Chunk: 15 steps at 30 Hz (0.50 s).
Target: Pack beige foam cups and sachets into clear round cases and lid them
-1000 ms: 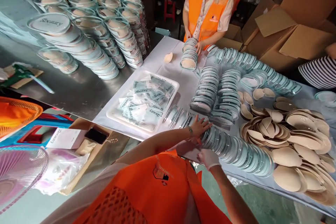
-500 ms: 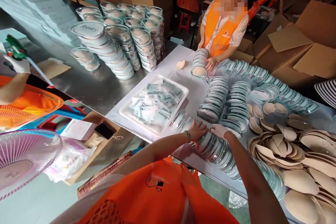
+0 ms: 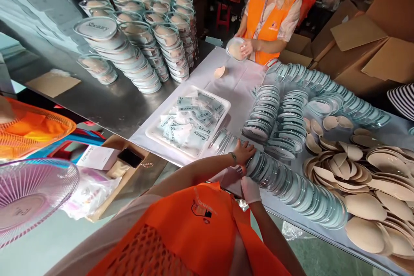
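A long row of clear plastic lidded containers (image 3: 291, 185), standing on edge and packed together, runs along the near side of the table. My left hand (image 3: 243, 154) rests bare over the row near its left end, fingers stretched apart and touching the containers. Past its wrist, more clear containers (image 3: 221, 140) lie beside a tray. Below the left hand, at the table's near edge, is my right hand (image 3: 250, 189) in a white glove. Its fingers point up toward the row and are mostly hidden, so their grip is unclear.
A white tray (image 3: 150, 131) of printed packets stands left of my hands. Two container rows (image 3: 261, 112) lie ahead. Beige cups (image 3: 343, 172) are heaped at right. Tall container stacks (image 3: 139, 51) stand on the metal table. Across from me, a co-worker's hands (image 3: 247, 47) hold a container.
My right hand has come off the top of the row, down to the table's near edge. My left hand stays on the row. The co-worker has lifted one container.
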{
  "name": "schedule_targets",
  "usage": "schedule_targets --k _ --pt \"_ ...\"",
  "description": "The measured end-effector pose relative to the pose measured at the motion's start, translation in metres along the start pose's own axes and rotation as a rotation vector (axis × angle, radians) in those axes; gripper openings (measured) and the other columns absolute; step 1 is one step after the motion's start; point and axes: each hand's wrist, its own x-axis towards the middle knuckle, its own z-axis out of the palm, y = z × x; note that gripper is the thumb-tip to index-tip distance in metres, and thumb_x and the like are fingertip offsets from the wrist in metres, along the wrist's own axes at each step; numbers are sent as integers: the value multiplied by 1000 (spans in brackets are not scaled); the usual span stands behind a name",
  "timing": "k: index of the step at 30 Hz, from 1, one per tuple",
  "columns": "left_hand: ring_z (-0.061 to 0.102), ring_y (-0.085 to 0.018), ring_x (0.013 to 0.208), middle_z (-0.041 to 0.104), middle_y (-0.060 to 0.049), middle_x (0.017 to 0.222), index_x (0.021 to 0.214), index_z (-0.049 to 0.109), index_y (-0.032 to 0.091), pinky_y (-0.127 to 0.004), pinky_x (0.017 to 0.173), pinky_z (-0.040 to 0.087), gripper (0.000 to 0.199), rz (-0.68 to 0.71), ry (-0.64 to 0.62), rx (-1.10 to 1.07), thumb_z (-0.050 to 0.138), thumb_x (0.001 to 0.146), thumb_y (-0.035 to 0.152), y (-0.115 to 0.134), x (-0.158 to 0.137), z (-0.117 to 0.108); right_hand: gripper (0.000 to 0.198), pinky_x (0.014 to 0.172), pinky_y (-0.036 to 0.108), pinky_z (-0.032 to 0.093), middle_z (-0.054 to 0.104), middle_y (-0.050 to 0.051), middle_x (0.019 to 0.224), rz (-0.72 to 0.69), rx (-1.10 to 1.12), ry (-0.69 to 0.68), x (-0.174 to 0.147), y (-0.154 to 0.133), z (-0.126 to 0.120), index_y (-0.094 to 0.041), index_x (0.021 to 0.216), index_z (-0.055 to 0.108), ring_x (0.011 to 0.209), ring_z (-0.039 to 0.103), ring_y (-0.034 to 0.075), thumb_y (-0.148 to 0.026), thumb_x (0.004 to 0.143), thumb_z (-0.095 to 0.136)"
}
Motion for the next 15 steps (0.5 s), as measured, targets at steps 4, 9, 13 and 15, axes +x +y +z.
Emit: schedule_targets --k 4,9,13,15 --pt "20 -53 155 21 -25 173 169 20 16 -77 117 19 121 -3 14 -23 79 75 64 -11 -10 -9 21 63 27 38 71 7 79 35 4 -40 -7 8 -19 -17 79 69 71 64 17 -20 97 58" --pt "15 -56 156 18 -25 174 170 15 21 -83 115 10 138 -69 -12 -56 87 62 69 -54 -35 -25 41 79 30 45 74 11 97 -50 76 57 53 32 -111 -18 104 75 93 66 20 -25 105 34" --pt "26 -54 152 36 -22 168 168 26 26 -83 116 10 136 -97 -30 -40 95 55 60 -62 -44 -22 30 83 28 50 74 10 102 -223 144 -79 131 23 -152 -13 111 75 95 66 18 -27 100 51" --pt "28 -53 151 38 -22 167 167 28 25 -83 116 12 131 -122 -8 -34 94 59 59 -56 -44 -19 28 76 28 52 73 7 92 -256 133 -169 154 16 -157 -11 106 74 81 65 15 -33 100 58"
